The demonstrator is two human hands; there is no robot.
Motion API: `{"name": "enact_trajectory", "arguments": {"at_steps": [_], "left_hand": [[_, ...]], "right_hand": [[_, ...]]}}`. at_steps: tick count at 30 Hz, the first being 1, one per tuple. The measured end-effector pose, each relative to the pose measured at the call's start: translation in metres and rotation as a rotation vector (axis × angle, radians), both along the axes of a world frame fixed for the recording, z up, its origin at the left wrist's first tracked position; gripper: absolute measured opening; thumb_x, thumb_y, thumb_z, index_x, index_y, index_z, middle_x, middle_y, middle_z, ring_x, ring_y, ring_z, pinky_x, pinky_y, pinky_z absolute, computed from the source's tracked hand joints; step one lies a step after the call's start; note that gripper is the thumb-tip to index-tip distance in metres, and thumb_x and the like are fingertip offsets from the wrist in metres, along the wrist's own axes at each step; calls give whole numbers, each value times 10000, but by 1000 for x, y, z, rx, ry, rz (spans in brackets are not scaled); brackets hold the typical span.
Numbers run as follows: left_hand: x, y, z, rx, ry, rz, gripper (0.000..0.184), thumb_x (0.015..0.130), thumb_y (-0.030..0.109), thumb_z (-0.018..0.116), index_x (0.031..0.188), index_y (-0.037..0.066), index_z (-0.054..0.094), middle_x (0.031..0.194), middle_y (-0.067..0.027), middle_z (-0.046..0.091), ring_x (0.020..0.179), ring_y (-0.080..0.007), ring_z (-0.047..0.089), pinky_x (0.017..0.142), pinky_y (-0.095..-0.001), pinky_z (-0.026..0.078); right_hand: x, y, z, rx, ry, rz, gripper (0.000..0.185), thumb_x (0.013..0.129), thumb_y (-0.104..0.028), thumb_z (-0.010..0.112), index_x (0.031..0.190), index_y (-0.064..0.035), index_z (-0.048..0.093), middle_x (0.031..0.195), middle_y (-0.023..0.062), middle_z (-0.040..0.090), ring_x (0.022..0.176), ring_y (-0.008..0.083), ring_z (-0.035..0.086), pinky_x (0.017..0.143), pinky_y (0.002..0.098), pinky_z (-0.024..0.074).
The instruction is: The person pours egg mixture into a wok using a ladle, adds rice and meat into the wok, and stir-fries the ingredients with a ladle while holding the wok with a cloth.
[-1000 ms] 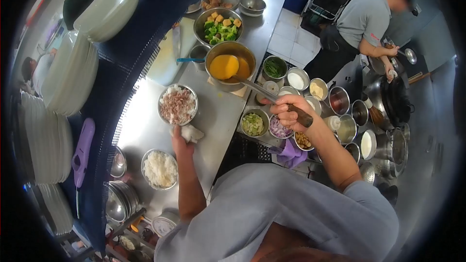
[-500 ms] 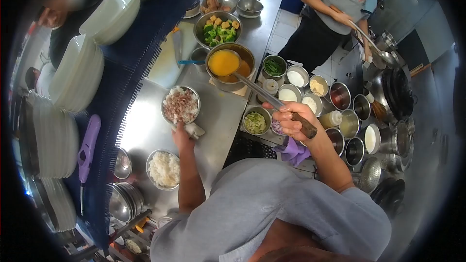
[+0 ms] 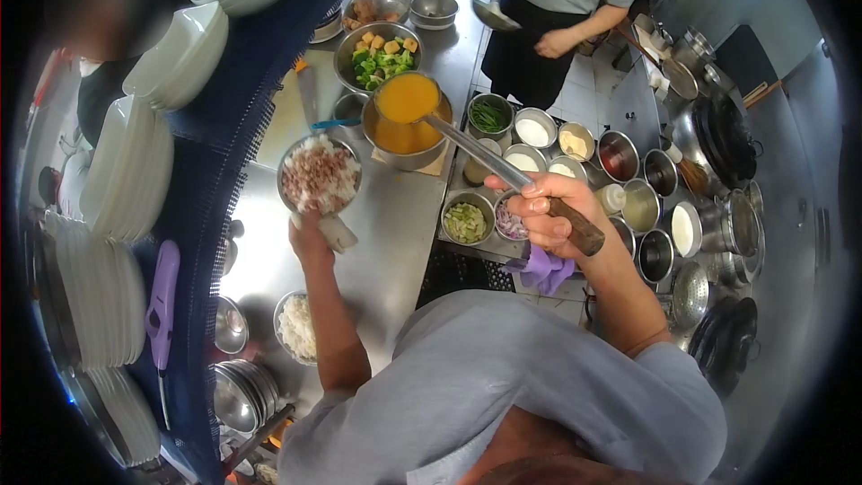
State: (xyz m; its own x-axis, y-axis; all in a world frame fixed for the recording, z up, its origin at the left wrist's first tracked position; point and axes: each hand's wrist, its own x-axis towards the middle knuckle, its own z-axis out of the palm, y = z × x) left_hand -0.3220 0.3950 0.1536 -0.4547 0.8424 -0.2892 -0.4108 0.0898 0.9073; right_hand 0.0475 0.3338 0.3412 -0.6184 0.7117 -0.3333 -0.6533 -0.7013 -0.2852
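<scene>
My right hand (image 3: 564, 208), fingers fully wrapped, is holding the wooden-gripped metal ladle (image 3: 485, 158) of orange liquid (image 3: 406, 97) higher over the round steel pot (image 3: 406, 162) than a second ago. My left hand (image 3: 310, 235) is gripping the round steel rice bowl (image 3: 352, 199) at its near rim, white cloth (image 3: 338, 233) bunching alongside; silver steel table (image 3: 382, 242) is stretching rightward from bowl to edge.

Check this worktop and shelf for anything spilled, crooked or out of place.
One mild oddity: the purple lighter lies loose on the dark blue cloth beside the stacked white plates, an unlikely spot among dishware. No clear spill shows; the sauce-filled ladle in the right hand appears held above the pot.
</scene>
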Motion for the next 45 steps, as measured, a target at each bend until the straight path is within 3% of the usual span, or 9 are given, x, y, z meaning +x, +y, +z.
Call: {"name": "enact_trajectory", "arguments": {"at_steps": [8, 13, 16, 25, 29, 36, 38, 42, 45], "left_hand": [[26, 72, 63, 93, 195, -205, 327, 804, 57, 576, 1110, -50, 537, 977, -122, 606, 805, -199, 612, 679, -303, 510], [75, 84, 54, 145, 67, -357, 445, 798, 34, 563, 1228, -50, 485, 1139, -156, 574, 977, -249, 606, 786, -338, 517], [120, 63, 65, 89, 5, -474, 458, 796, 26, 560, 1240, -46, 476, 1136, -155, 576, 985, -253, 605, 793, -344, 517], [259, -49, 52, 67, -69, -878, 405, 819, 34, 575, 1204, -62, 496, 1084, -152, 599, 936, -244, 625, 782, -358, 523], [327, -132, 52, 54, -69, -1085, 371, 832, 31, 578, 1184, -68, 513, 1032, -149, 620, 877, -238, 640, 752, -354, 527], [456, -285, 31, 32, -203, -1460, 327, 833, 7, 571, 1146, -76, 528, 1046, -156, 622, 882, -243, 644, 751, -358, 531], [490, -328, 41, -24, -174, -1518, 326, 832, 5, 567, 1147, -73, 531, 1042, -155, 624, 882, -246, 644, 748, -354, 532], [543, -393, 41, -86, -159, -1692, 354, 808, -3, 568, 1156, -56, 532, 1043, -144, 622, 870, -234, 634, 737, -346, 522], [573, -421, 42, -145, -187, -1821, 356, 813, 15, 586, 1157, -55, 527, 1024, -131, 621, 873, -217, 625, 739, -338, 507]], "right_hand": [[-16, -33, 47, 60, 6, -136, 353, 888, -88, 451, 1215, 43, 462, 683, 24, 490, 356, 104, 421, 323, 242, 370], [-15, -75, 73, 117, -71, -210, 359, 884, -95, 443, 1219, 32, 468, 680, 19, 482, 345, 101, 413, 311, 245, 351], [-8, -115, 83, 103, -82, -282, 358, 878, -86, 444, 1220, 13, 478, 672, 19, 462, 341, 110, 418, 309, 248, 323], [32, -287, 89, 33, -151, -538, 380, 870, -63, 484, 1239, 18, 442, 685, 51, 465, 362, 125, 449, 333, 254, 336], [46, -380, 98, -22, -281, -699, 478, 857, -31, 439, 1330, 21, 401, 658, 32, 412, 355, 101, 438, 325, 236, 346], [70, -536, 94, -164, -377, -1061, 456, 855, -47, 451, 1306, 13, 420, 662, 31, 423, 369, 102, 454, 325, 238, 359], [96, -572, 96, -101, -285, -1135, 397, 860, -114, 527, 1222, 22, 435, 688, 42, 468, 399, 139, 460, 375, 287, 359], [118, -626, 87, -59, -168, -1375, 385, 866, -94, 512, 1227, 19, 440, 681, 21, 473, 383, 139, 469, 361, 274, 349], [147, -646, 81, -98, -131, -1555, 436, 862, -68, 468, 1273, 65, 410, 660, 22, 455, 357, 101, 462, 304, 223, 401]]}}
